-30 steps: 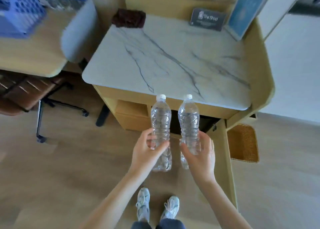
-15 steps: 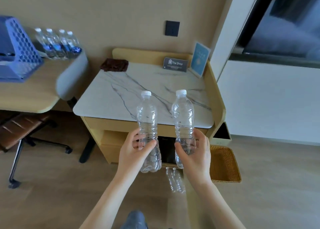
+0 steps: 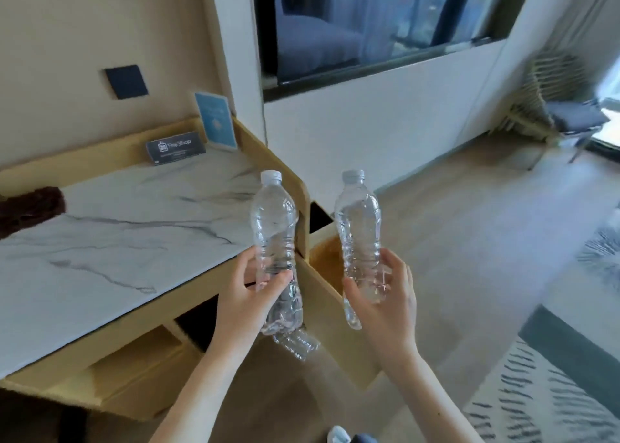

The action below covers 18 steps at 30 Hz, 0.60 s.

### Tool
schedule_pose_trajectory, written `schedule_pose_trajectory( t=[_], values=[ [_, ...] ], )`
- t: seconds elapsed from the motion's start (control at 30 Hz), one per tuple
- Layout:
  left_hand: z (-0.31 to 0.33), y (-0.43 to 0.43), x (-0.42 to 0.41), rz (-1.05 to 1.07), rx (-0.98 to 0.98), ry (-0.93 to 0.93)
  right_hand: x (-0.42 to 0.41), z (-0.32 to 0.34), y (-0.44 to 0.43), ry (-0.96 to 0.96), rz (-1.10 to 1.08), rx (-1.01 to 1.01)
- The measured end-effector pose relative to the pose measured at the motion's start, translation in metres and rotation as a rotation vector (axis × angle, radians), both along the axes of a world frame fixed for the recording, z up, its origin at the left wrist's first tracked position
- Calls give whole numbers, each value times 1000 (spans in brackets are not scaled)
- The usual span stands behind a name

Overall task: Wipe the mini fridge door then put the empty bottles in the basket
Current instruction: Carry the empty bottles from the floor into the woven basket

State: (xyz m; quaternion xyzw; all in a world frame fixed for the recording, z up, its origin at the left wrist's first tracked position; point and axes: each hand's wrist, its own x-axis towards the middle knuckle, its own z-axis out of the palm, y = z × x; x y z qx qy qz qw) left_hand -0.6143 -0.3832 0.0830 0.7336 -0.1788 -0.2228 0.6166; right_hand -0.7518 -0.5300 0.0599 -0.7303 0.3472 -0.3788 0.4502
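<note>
1. Two clear bottles are up in front of me, one in each fist, both upright with white caps on top and nothing visible inside them.
2. My left hand (image 3: 250, 295) is wrapped around the lower half of the left bottle (image 3: 275, 241), thumb across the front and fingers curled behind it.
3. My right hand (image 3: 382, 303) is closed around the lower part of the right bottle (image 3: 359, 237), thumb on the near side, fingertips pressing the far side.
4. The two bottles are near each other but apart, with a clear gap between them.
5. The left bottle sits in front of the right-hand edge of the marble-topped cabinet (image 3: 117, 241); the right bottle is just past that edge.
6. More clear bottles (image 3: 297, 340) lie on the floor at the foot of the cabinet, just below my left hand; I cannot tell how many.
7. The woven basket (image 3: 323, 258) stands on the floor beside the cabinet's right side; only part of it shows between the two bottles I hold.
8. On the cabinet top, a dark brown cloth (image 3: 30, 207) rests at the far left, and a dark sign card (image 3: 175, 147) and a blue card (image 3: 216, 120) stand against the back rail.
9. Under the top there is a dark opening (image 3: 198, 318), but I cannot make out the fridge door.
</note>
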Motion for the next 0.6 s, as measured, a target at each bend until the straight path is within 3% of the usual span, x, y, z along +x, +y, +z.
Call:
schedule_pose_trajectory(
  t=[0.3,0.6],
  values=[
    [-11,-65,-86,-543,29,-53,-146,-16,33,60,-533,-3],
    [-23,-149,-217,-916,80,-67,-275,-27,20,42,-870,57]
  ],
)
